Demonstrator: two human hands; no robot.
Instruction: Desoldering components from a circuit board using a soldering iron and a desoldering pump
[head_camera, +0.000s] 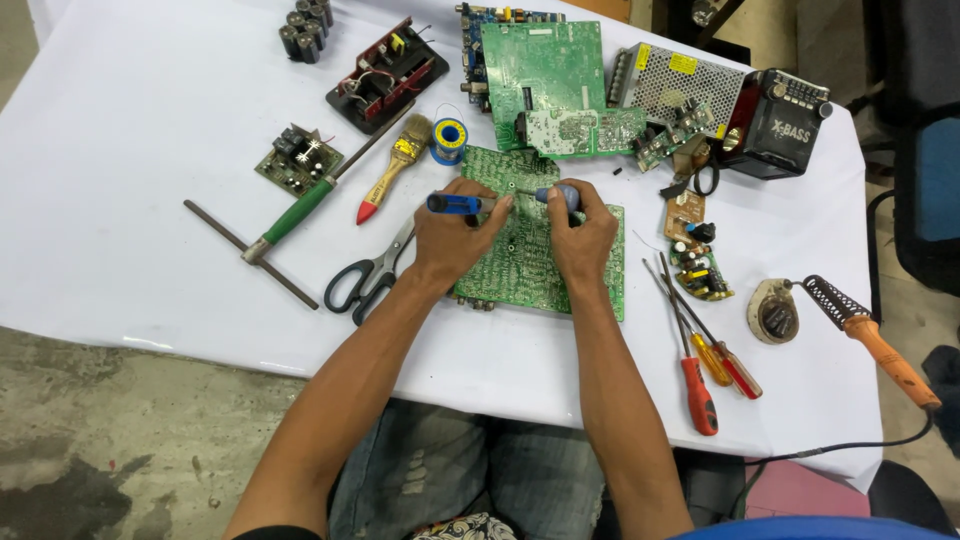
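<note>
white cloth table (130, 150), concrete floor lower left | green circuit board (520, 270) flat at center | left hand (455, 240) gripping blue screwdriver (455, 204) | right hand (585, 235) pinching its grey end (562, 196)

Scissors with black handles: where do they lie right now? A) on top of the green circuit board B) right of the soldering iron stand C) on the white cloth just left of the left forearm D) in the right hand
C: the scissors lie flat on the white cloth, just outside the left hand, off the green circuit board.
</note>
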